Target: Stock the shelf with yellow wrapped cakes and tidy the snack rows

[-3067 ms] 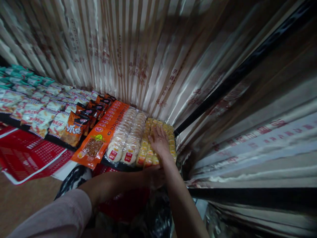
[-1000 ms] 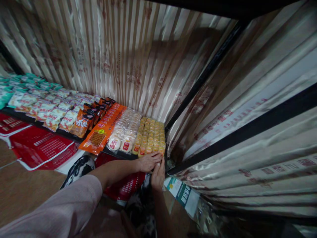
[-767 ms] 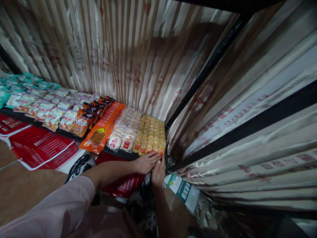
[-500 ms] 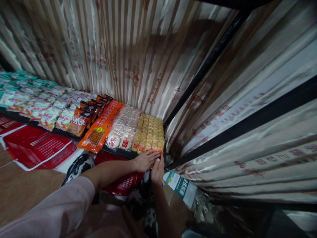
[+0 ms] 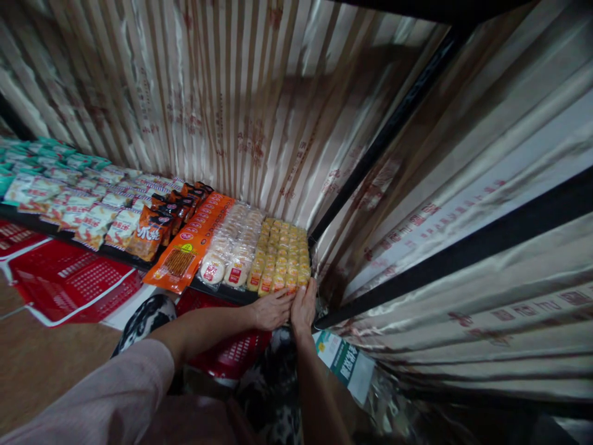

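Rows of small yellow snack packs (image 5: 285, 254) fill the right end of a low black shelf (image 5: 227, 290). My left hand (image 5: 271, 308) and my right hand (image 5: 303, 304) lie side by side against the front edge of that yellow stack, fingers stretched flat and touching the front packs. Neither hand wraps around anything. Beside the yellow packs sit clear bags of round pale crackers (image 5: 234, 247) and a long orange packet (image 5: 188, 250).
Further left the shelf holds orange bags (image 5: 151, 230), white bags (image 5: 88, 213) and green packs (image 5: 46, 151). Striped satin curtains (image 5: 241, 105) hang behind and to the right. Red plastic baskets (image 5: 69, 281) lie below. A green and white carton (image 5: 345, 364) stands near my right forearm.
Three seconds ago my right hand lay on top of the yellow packs; it drew back to the shelf's front edge beside my left hand. Both hands have since nudged up against the front packs.
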The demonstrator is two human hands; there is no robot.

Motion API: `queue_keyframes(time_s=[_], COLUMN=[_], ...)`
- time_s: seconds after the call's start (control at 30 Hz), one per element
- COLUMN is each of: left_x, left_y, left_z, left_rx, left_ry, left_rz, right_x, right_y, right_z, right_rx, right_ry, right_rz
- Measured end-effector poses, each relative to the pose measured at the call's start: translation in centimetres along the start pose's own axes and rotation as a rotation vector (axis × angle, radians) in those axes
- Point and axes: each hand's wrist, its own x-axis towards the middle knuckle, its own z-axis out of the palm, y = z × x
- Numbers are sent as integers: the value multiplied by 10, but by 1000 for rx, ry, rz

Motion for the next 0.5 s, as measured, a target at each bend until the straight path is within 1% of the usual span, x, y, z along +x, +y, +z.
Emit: queue_keyframes(time_s=[0.07,0.17,0.33,0.43,0.5], left_x=[0,-6,-29,-39,-41], left_y=[-1,-2,-7,-13,-16], left_z=[0,-3,-11,-11,-9], left_rx=[-11,-11,-18,-20,-26], left_ry=[6,26,76,57,33], left_rz=[13,-8,-58,-85,-91], right_x=[5,7,6,7,9], right_y=[4,9,6,1,-2], right_z=[2,5,7,10,13], right_rx=[8,17,3,2,12], right_ry=[6,19,20,26,42], right_rz=[39,77,120,129,121])
